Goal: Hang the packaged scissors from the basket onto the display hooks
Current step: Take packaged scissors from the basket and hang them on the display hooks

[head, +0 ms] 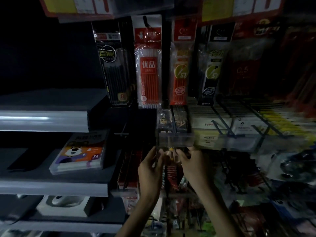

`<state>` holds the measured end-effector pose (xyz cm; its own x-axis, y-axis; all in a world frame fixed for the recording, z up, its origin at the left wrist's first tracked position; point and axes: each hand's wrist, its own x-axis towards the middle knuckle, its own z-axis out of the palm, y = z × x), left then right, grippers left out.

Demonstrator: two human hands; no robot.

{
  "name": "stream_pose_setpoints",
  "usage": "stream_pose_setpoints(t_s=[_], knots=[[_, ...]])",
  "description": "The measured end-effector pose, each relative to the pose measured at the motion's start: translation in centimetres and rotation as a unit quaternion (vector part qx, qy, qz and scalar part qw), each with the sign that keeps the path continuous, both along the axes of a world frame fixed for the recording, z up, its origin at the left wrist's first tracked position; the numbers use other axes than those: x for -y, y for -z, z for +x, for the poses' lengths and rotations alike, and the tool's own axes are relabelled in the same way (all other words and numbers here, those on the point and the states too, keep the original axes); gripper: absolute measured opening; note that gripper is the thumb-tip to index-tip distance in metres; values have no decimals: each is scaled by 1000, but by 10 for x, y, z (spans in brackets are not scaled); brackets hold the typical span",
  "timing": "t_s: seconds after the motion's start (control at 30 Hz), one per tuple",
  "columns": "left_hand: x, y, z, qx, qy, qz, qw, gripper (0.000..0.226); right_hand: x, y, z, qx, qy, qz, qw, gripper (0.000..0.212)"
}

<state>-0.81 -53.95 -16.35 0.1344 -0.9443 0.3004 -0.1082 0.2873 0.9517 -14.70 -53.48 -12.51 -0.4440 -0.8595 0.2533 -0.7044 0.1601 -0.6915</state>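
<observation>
Left of the clear label holder (175,140) a dark gap lies open to me, bar one thin hook (121,134); right of it wire racks (227,120) crowd in.

Below the clear label holder (174,140), fingers (184,154) and darkness hide most of the package (168,153); goods (256,127) right of that holder blur.

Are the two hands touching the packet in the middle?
Touching. The head view shows the left hand and right hand pinching the packet by its side edges.
</observation>
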Motion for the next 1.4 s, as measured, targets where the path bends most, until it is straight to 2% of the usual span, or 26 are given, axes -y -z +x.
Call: stream_pose_setpoints(t_s=[0.13,0.3,0.43,0.57,0.7,0.83,0.93,1.0,1.1,1.2,1.27,1.33,1.4], knots=[[-6,-4,-6,-56,0,21,998,25,-2,-8,-5,-25,16,14,999,34],[-9,-5,-7,-36,-28,14,999,38,-5,-6,-8,4,19,2,1000,36],[-10,-7,-6,-12,-38,14,999,45,-10,-6,-10,-8,19,-22,1000,34],[-11,-6,-3,-11,-26,16,999,54,-14,6,-14,2,14,-87,996,57],[-10,-4,2,21,-24,17,999,57,-37,-1,-13,23,20,-186,982,42],[-24,-6,13,38,-14,23,999,62,-61,-11,-15,134,-14,-236,962,35],[-50,-14,21,28,9,33,999,61,-80,-19,-14,259,-26,-253,932,29],[-71,-24,23,29,48,36,998,49,-86,-23,-15,346,-16,-265,900,19],[-101,-34,20,32,117,61,991,35,-85,-19,-23,461,-23,-210,862,17],[-127,-39,18,85,209,61,972,44,-84,-9,-28,552,-15,-157,819,25],[-143,-39,15,134,269,55,952,47,-85,-2,-24,573,11,-143,807,36],[-151,-33,10,183,286,42,940,54,-88,3,-16,589,39,-134,796,41],[-150,-24,7,238,267,3,934,55,-91,7,-9,609,64,-130,780,34]])
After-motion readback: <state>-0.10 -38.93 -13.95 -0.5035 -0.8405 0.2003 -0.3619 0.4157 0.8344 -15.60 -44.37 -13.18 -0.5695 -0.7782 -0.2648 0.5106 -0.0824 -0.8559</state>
